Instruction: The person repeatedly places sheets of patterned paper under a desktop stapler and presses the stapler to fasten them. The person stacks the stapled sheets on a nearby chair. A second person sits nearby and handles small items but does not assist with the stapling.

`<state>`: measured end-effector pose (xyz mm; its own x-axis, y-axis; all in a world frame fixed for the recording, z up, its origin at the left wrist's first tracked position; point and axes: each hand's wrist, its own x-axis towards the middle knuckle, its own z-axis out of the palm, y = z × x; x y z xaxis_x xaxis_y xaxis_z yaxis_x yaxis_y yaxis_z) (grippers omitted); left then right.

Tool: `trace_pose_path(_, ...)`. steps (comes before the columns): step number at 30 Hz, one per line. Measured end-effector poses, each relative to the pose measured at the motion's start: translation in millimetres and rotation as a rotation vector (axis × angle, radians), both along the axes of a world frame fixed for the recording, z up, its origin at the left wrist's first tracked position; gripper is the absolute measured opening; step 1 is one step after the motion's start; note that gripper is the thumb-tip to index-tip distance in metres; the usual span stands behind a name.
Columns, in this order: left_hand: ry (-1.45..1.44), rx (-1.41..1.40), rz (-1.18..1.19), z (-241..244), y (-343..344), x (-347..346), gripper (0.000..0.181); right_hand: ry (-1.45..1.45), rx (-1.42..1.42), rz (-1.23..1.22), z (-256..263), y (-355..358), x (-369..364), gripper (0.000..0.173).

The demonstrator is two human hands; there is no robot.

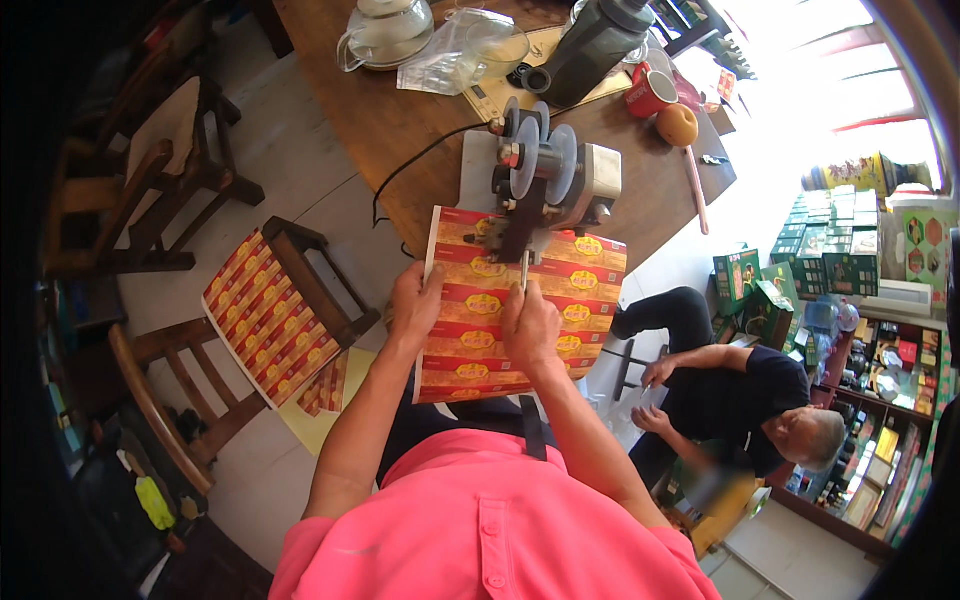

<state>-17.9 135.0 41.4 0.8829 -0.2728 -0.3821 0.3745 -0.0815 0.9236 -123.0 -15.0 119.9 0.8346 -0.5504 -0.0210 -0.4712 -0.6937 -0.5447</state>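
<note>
A red and yellow sheet of printed labels (pixel 465 337) lies partly under the head of a tabletop ribbon coding machine (pixel 551 172) and hangs over the table's edge. My left hand (pixel 418 300) pinches the sheet's left edge. Over the sheet's middle, my right hand (pixel 531 319) is closed around the end of a metal lever (pixel 525 271) at the front of the machine. Part of the sheet is hidden beneath the hand and the machine head.
More printed sheets (pixel 262 322) rest on a chair at left, by a wooden stool (pixel 322 277). On the wooden table (pixel 427 176) stand a glass pot (pixel 386 34), a dark bottle (pixel 596 56), a red mug (pixel 650 91) and a round fruit (pixel 676 125). A seated person (pixel 750 397) is at right.
</note>
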Motion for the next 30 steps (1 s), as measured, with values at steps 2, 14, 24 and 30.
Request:
trace_pose_path(2,-0.011,-0.005,-0.001,1.0,0.2,-0.3,0.026,0.008,0.004,-0.01,0.0,0.8,0.7,0.031)
trace_pose_path(14,-0.201,0.089,0.057,25.9,-4.8,8.0,0.027,-0.032,0.062,0.004,42.6,4.2,4.4,0.039)
trace_pose_path(24,-0.301,0.347,0.084,44.9,-25.0,33.3,0.028,-0.118,0.101,0.044,39.2,4.1,5.4,0.041)
trace_pose_path(30,-0.308,0.393,0.096,47.5,-29.8,33.4,0.027,-0.122,0.059,0.041,26.9,2.4,3.2,0.041)
